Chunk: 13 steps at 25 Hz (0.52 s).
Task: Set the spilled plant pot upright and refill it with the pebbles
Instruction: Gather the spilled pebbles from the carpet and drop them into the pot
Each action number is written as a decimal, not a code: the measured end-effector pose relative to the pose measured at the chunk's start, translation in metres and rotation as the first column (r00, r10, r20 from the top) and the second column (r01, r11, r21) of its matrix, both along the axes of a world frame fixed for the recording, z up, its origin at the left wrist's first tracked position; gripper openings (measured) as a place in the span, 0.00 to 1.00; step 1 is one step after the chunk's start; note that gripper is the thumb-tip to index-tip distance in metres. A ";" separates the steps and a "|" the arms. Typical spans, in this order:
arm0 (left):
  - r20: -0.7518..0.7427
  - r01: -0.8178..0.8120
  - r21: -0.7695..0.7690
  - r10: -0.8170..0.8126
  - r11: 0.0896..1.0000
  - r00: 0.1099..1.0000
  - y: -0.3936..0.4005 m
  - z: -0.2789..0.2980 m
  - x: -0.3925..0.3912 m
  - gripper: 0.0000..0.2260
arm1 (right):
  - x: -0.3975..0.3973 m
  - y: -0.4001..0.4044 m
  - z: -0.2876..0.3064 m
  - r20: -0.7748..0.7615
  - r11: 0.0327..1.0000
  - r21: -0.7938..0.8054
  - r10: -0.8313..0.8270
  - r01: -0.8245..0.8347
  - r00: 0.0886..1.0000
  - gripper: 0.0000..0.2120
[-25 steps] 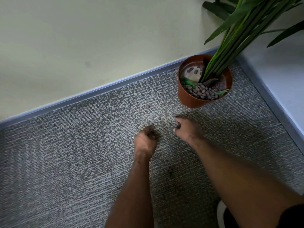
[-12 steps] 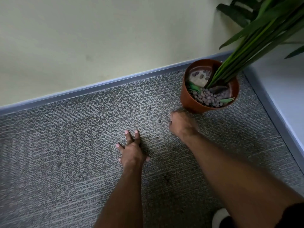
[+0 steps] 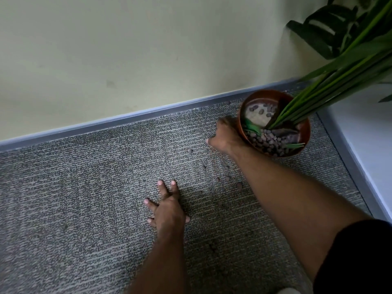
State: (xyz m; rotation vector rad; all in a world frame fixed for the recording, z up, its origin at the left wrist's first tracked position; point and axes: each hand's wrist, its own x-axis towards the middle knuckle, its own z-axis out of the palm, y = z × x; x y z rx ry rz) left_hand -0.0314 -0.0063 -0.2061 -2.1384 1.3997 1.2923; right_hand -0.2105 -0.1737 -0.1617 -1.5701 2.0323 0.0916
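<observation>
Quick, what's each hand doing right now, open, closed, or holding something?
Left hand: open, fingers spread flat on the carpet.
Right hand: beside the plant pot; cannot tell, its fingers are hidden.

Floor: a grey carpet (image 3: 84,209) with thin pale stripes, running up to a wall.
Pot: a brown plant pot (image 3: 244,115) stands upright on the carpet, close to the wall.
Loose pebbles: a few small brown pebbles (image 3: 228,178) lie scattered on the carpet, near the pot.
Left hand: the left hand (image 3: 167,211) lies flat on the carpet, fingers spread.
</observation>
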 end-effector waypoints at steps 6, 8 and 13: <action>0.009 0.032 -0.022 -0.032 0.999 0.999 0.003 -0.003 0.001 0.55 | 0.006 -0.033 -0.004 0.038 0.993 0.084 -0.091 0.088 0.995 0.52; 0.008 0.038 -0.019 -0.037 0.999 0.999 0.002 -0.005 0.002 0.55 | 0.004 -0.042 -0.010 0.014 0.992 0.088 -0.094 0.093 0.995 0.54; 0.005 0.042 -0.007 -0.042 0.999 0.999 0.001 -0.005 0.002 0.55 | 0.003 -0.057 -0.014 0.030 0.979 0.077 -0.190 0.187 0.981 0.54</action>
